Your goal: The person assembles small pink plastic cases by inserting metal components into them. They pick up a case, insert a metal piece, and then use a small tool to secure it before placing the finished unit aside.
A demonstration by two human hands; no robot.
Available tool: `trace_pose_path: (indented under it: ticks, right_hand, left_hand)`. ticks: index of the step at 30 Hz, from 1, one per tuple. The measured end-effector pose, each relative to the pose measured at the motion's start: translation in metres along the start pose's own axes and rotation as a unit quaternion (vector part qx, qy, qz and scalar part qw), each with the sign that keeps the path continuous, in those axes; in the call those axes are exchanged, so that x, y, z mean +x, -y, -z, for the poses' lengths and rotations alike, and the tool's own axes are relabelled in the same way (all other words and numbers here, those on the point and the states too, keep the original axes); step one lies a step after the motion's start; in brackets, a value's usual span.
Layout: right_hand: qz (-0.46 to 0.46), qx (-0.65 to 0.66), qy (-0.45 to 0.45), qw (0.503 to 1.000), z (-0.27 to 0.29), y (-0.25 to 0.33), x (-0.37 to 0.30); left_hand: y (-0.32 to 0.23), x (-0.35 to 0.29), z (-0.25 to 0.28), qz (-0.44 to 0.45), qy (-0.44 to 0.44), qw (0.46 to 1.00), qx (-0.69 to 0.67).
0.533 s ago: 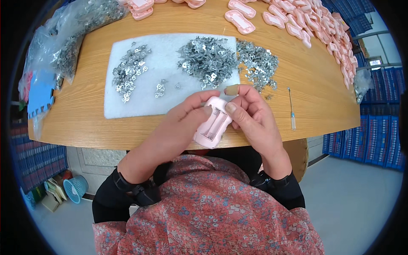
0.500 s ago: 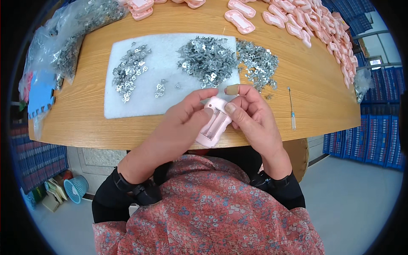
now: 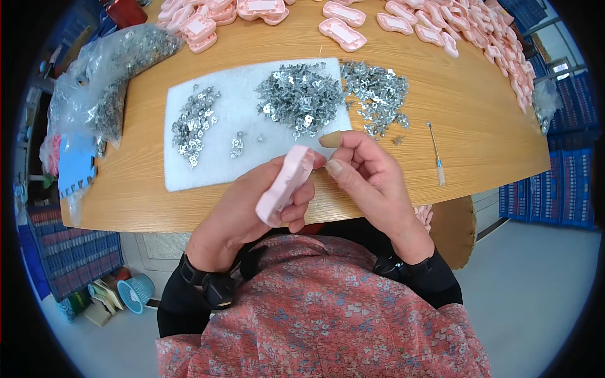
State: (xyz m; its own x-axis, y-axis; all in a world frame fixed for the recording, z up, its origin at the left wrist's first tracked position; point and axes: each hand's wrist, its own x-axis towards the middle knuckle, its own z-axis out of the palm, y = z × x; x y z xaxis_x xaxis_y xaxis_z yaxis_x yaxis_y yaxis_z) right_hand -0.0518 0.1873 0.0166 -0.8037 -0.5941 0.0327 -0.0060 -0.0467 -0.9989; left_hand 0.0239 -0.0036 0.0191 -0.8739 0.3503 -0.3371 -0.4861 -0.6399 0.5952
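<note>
My left hand (image 3: pixel 230 205) grips a pale pink plastic casing (image 3: pixel 287 186), tipped on its edge so that its narrow side faces up. The battery slots are turned out of sight. Close to the casing's far end is my right hand (image 3: pixel 368 179), its thumb against the curled fingers and its index finger, wearing a tan finger cot (image 3: pixel 331 139), stretched above. Whatever lies in that pinch is too small to make out. Beyond the hands, a white foam sheet (image 3: pixel 239 170) bears small metal contact pieces: a large heap (image 3: pixel 299 97), a smaller one (image 3: pixel 194 129) and a few loose ones (image 3: pixel 237 145).
Another metal heap (image 3: pixel 378 94) lies on the wooden table (image 3: pixel 466 126) beside the foam. A thin screwdriver-like tool (image 3: pixel 436 154) rests to the right. Pink casings (image 3: pixel 466 28) pile up at the far side. Plastic bags of metal parts (image 3: pixel 107 94) and a blue foam mat (image 3: pixel 77 162) sit left.
The casing has been turned from slots-up onto its edge and moved left in my left hand. My right hand has come off its side. The whole view has shifted slightly.
</note>
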Motion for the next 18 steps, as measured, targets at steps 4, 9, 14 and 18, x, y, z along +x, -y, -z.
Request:
trace_pose_path:
  ticks: [4,9,14,18]
  right_hand:
    - [0.012,-0.017,0.024,1.0,-0.001,-0.001,0.005]
    - [-0.01,-0.055,0.028,0.998,0.001,-0.003,0.007]
    - [-0.068,-0.063,0.059,0.994,0.008,-0.002,0.01]
    - [-0.07,-0.025,0.011,0.997,0.009,0.002,0.011]
  left_hand:
    - [0.004,0.0,0.008,0.022,0.044,0.996,-0.075]
    - [0.006,0.002,0.005,0.051,0.053,0.992,-0.104]
    - [0.009,0.002,0.01,0.073,0.045,0.99,-0.115]
    - [0.004,-0.004,0.013,0.075,0.065,0.988,-0.116]
